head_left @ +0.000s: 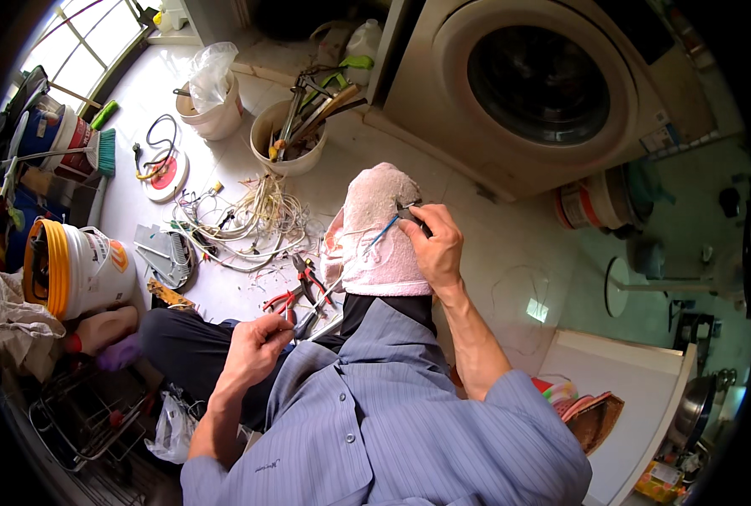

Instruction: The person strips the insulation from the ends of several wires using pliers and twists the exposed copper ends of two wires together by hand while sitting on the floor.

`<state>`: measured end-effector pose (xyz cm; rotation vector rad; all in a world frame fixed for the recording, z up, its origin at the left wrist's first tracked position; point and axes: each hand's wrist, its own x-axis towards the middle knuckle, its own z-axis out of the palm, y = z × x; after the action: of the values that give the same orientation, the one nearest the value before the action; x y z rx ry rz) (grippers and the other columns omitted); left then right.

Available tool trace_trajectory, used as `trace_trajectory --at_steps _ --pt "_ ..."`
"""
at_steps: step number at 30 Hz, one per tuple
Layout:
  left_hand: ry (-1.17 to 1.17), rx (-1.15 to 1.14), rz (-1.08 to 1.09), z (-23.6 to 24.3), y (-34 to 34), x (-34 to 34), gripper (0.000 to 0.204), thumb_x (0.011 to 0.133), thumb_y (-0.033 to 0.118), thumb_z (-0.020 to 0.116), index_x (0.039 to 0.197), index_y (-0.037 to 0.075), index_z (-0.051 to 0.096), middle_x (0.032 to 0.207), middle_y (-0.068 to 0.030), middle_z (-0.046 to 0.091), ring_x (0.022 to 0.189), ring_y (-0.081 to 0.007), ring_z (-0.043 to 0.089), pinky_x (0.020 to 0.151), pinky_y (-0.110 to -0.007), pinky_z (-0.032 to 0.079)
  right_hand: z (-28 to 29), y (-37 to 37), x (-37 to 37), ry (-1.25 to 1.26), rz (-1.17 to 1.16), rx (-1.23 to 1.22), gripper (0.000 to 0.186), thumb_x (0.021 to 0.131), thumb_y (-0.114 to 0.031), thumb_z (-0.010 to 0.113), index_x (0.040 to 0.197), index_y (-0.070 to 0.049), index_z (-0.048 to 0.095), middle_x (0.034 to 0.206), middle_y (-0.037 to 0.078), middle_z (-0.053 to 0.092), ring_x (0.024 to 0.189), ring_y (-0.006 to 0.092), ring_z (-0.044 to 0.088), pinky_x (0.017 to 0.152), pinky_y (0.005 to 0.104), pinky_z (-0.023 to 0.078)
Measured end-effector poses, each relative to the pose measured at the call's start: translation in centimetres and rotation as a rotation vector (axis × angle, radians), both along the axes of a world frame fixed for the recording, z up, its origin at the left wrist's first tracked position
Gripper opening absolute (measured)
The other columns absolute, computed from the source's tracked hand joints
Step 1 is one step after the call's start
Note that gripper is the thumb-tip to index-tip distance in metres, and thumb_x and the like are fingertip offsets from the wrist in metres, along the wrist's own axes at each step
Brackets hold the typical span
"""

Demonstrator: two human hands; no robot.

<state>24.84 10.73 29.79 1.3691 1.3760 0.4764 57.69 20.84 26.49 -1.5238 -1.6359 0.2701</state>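
Observation:
My left hand is closed in front of my lap, its fingertips pressed together; whatever it may grip is too small to make out. Just beyond it lie red-handled pliers among other hand tools on the floor. A pink towel is draped over my raised knee. Above the towel, my right hand is closed in a pinch on a small dark tool, partly hidden by the fingers. A thin blue strip, perhaps insulated wire, runs from the tool down across the towel.
A tangle of cables lies on the tiles ahead left. Beyond stand a bucket of tools and a bucket with a plastic bag. A white bucket is at left, a washing machine at far right.

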Motion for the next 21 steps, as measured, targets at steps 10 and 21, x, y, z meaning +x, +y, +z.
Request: trace_trajectory --at_steps 10,21 --pt "0.161 0.265 -0.439 -1.3 5.3 2.0 0.037 0.086 0.020 0.073 0.116 0.003 0.061 0.098 -0.0166 0.069 0.092 -0.0356 0.067 0.080 -0.043 0.053 0.0 -0.1 -0.6 -0.010 -0.001 0.037 0.025 0.076 -0.009 0.081 0.096 0.001 0.069 0.093 0.014 0.066 0.084 0.0331 0.066 0.073 0.0388 0.053" --pt "-0.080 0.374 0.005 -6.4 6.1 12.3 0.014 0.088 0.010 0.067 0.099 0.001 0.066 0.090 -0.0174 0.066 0.087 -0.0346 0.066 0.076 -0.040 0.051 -0.4 -0.1 0.1 0.022 -0.049 0.008 0.025 0.076 -0.010 0.082 0.096 0.001 0.071 0.095 0.014 0.067 0.086 0.0318 0.066 0.074 0.0374 0.053"
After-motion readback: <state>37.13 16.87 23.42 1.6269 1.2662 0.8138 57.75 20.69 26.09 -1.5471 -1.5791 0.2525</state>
